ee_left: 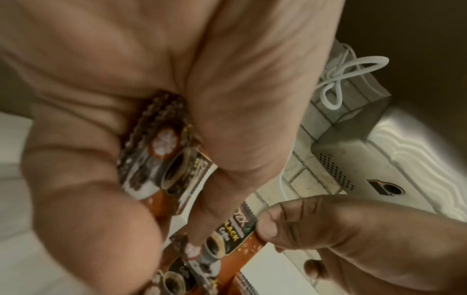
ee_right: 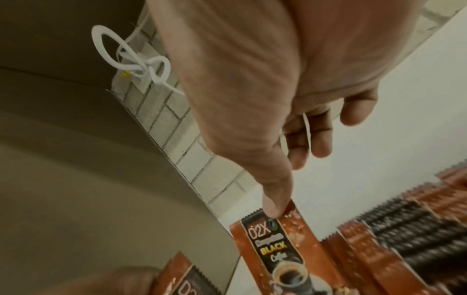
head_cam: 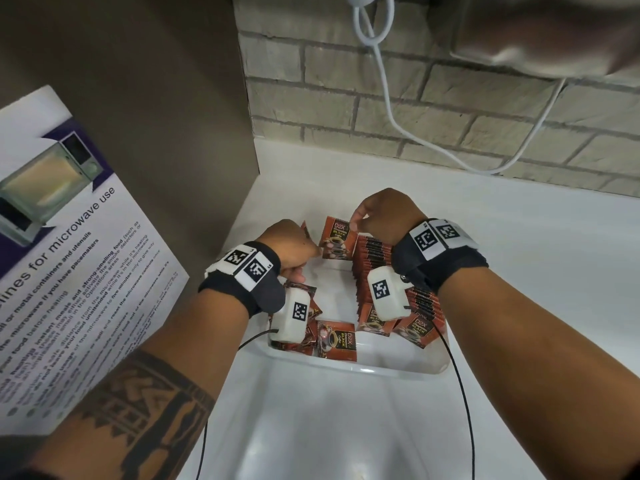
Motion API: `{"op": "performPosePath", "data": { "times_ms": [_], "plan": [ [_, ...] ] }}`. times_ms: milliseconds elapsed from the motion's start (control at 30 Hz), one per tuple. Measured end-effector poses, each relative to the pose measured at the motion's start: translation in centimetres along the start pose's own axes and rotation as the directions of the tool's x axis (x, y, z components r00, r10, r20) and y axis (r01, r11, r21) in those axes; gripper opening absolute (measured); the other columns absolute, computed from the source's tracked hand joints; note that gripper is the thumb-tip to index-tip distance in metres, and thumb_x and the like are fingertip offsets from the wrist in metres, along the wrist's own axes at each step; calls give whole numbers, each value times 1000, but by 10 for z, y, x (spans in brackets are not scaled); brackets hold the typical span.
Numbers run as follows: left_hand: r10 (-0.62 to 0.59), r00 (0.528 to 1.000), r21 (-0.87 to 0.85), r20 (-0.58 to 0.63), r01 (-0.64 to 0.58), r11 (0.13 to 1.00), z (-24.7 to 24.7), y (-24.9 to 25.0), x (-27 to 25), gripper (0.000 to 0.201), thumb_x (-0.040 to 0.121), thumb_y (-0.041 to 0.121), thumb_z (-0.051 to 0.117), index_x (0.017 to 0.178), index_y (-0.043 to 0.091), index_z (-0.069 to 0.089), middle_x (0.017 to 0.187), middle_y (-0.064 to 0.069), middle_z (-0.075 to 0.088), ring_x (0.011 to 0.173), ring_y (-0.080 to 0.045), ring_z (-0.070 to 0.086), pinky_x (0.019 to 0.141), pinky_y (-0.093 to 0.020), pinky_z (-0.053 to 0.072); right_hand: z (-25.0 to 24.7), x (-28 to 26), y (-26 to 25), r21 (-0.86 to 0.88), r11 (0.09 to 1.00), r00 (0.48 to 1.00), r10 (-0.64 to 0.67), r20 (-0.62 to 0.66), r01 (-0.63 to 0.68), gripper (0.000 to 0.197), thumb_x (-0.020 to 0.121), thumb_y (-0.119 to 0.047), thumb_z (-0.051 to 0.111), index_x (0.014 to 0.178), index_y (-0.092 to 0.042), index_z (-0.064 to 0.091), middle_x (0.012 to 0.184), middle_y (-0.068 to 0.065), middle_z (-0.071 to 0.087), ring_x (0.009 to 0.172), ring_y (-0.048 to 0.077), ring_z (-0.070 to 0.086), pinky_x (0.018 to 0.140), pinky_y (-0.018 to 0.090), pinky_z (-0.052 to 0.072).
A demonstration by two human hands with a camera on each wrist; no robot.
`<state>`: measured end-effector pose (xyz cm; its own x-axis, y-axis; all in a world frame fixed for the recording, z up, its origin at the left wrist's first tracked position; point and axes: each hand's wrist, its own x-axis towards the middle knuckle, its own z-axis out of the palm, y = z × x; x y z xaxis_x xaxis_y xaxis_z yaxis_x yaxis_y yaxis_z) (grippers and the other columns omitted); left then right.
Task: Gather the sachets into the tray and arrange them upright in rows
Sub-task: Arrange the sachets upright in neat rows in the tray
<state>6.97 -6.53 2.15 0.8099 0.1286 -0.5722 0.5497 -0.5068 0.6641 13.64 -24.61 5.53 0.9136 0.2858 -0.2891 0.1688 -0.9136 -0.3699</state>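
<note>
Nearest us, the left hand (head_cam: 289, 249) grips spare sachets (ee_left: 161, 147) while the right hand (head_cam: 382, 216) pinches one sachet (head_cam: 337, 239), which we judge must next stand upright against the row (head_cam: 375, 252) in the tray (head_cam: 346, 370).

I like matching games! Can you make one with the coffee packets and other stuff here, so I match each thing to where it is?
Things:
1. lifted sachet
2. row of sachets
3. loose sachet
4. white cable

Places:
A. hanging on the brick wall
B. lying flat in the tray
C. pinched by the right hand
D. standing upright in the tray

Pairs: 1-C, 2-D, 3-B, 4-A
</note>
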Motion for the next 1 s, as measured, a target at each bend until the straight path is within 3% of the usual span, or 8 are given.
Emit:
{"op": "performPosePath", "data": {
  "times_ms": [167,267,367,500,600,733,900,1000],
  "plan": [
    [-4,979,103,203,-18,995,18,7,6,26,96,14,61,113,-3,67,84,-16,62,53,-21,53,48,-25,46,18,8,-4,-125,987,995,99,-5,-99,13,79,-30,73,68,-37,72,105,-5,67,109,24,59,96,42,51],
    [-23,974,146,227,-11,989,25,11,9,16,94,7,57,105,1,66,86,-17,61,55,-21,51,47,-24,40,19,9,-5,-138,985,993,111,28,-106,7,79,-27,73,78,-33,77,110,-3,66,112,27,57,97,44,51],
    [-47,968,197,248,-3,980,27,13,17,32,92,6,57,121,-6,64,89,-18,63,63,-26,55,43,-20,39,24,13,-6,-208,973,993,114,31,-105,15,82,-27,71,94,-30,79,105,-1,66,110,24,60,96,40,53],
    [-70,964,250,256,4,968,30,15,22,22,97,6,55,113,-4,64,83,-15,61,45,-16,49,35,-16,35,24,14,-8,-197,973,992,123,3,-120,18,83,-19,70,91,-33,79,85,-9,56,107,21,61,94,39,54],
    [-92,968,285,235,22,958,31,16,21,9,96,8,55,98,2,62,77,-13,61,46,-17,49,38,-18,36,20,15,-3,-179,983,995,49,84,-33,20,87,-16,66,96,-30,77,104,-8,65,106,22,62,95,41,54],
    [-78,963,236,257,15,972,33,12,27,33,95,8,55,124,-5,65,92,-16,63,72,-26,55,48,-24,40,20,18,0,-152,988,999,4,47,3,16,86,-21,69,100,-22,76,112,-2,68,108,22,62,97,41,52],
    [-45,966,172,253,0,985,31,8,29,23,95,17,60,104,-4,68,90,-19,69,71,-26,60,68,-33,52,15,18,3,-22,1000,1000,9,-2,-9,18,82,-17,68,73,-32,71,84,-19,63,97,13,63,88,31,52],
    [-62,945,49,321,49,998,22,4,27,19,97,10,62,113,0,66,94,-9,65,76,-19,59,68,-26,56,7,7,5,132,989,997,-61,-51,67,9,84,-20,72,79,-27,73,79,-18,63,85,6,60,68,17,43]
  ]
}}
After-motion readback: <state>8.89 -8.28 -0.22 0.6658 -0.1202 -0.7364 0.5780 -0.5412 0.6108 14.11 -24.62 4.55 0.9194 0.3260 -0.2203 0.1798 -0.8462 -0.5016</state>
